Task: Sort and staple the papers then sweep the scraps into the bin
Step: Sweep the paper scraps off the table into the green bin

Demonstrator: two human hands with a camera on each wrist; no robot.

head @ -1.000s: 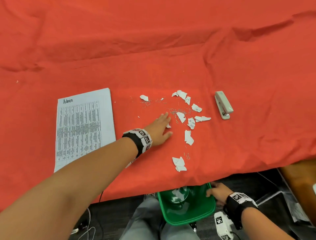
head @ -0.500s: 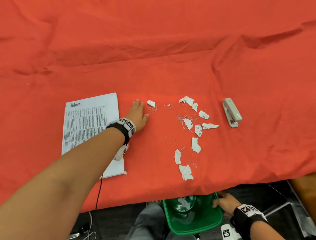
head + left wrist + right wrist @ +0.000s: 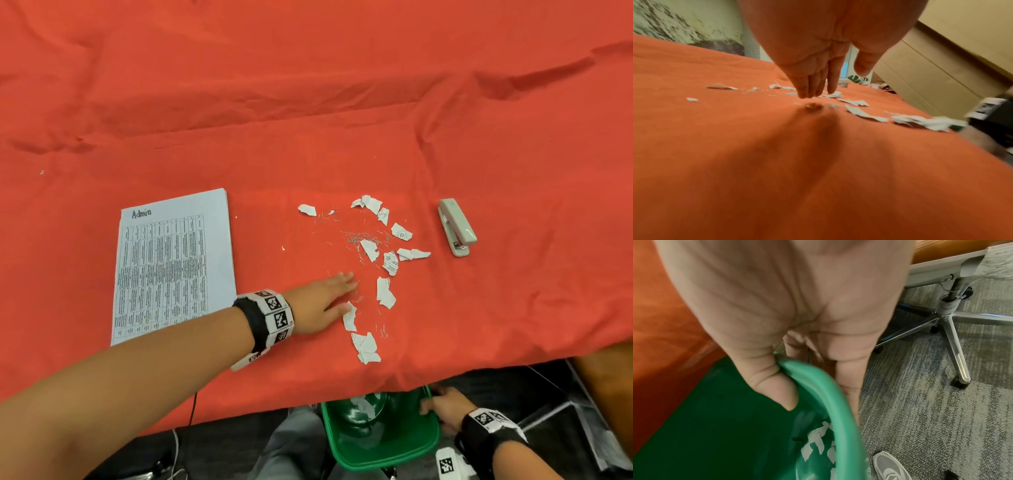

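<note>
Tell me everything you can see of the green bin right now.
The green bin is smooth plastic by its look, with a rounded, rolled rim and a darker inside. It sits below the near table edge, partly hidden under the hanging red cloth, mouth up and seemingly tipped toward the table. White paper scraps already lie inside. The right hand holds its right rim: thumb inside, fingers down the outer wall. Nothing else visibly touches it.

Even, bright overhead light flattens the head view, leaving soft shadows in the red cloth's [image 3: 308,102] folds. The left wrist view is motion-blurred, with a dark shadow under the left hand [image 3: 818,56]. Wide-angle bending stretches both wrist pictures' edges.
</note>
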